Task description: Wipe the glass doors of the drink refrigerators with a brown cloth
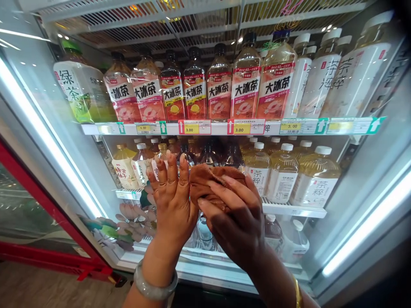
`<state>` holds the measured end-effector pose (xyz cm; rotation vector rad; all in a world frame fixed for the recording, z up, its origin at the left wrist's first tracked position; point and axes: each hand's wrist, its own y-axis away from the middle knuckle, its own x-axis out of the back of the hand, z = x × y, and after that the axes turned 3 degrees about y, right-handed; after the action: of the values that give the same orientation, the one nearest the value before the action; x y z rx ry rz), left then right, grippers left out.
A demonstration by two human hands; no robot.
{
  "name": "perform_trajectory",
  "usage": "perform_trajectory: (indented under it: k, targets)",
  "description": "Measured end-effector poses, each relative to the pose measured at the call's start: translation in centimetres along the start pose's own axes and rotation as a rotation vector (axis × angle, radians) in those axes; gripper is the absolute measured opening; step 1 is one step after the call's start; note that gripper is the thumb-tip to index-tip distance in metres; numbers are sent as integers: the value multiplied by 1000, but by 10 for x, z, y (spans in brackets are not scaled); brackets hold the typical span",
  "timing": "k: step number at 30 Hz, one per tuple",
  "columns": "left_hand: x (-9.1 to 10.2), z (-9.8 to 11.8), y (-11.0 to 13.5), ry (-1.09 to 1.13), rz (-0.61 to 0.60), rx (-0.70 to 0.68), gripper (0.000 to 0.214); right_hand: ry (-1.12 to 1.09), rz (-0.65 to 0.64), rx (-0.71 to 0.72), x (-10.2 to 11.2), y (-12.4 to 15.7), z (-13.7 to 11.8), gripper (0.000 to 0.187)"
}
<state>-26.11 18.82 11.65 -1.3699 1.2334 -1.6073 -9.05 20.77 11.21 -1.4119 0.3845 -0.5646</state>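
Cloth [199,183] in right hand [238,214], crumpled, seemingly suede-soft

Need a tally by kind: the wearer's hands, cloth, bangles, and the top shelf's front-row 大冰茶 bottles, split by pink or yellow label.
Hands (left hand, right hand): 2
Brown cloth: 1
Pale bangle: 1
Gold-coloured bangle: 1
Pink-labelled 大冰茶 bottles: 5
Yellow-labelled 大冰茶 bottles: 2
Total: 12

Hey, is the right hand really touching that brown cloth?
Touching. The head view shows it: the right hand has its fingers lying right across the folds of the brown cloth, with no gap.
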Motion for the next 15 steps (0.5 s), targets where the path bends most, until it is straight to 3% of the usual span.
perform_trajectory:
  k: [6, 9, 15]
  targets:
    - [-1, -1, 1, -12, 3, -6, 80, 87, 144, -139, 21, -16, 18, 16]
    - [-3, -1, 1, -8, 18, -6, 78, 116, 192, -172, 19, -17, 15, 18]
    - [1, -10, 0, 0, 65, 11, 76, -24, -38, 12, -2, 3, -3, 26]
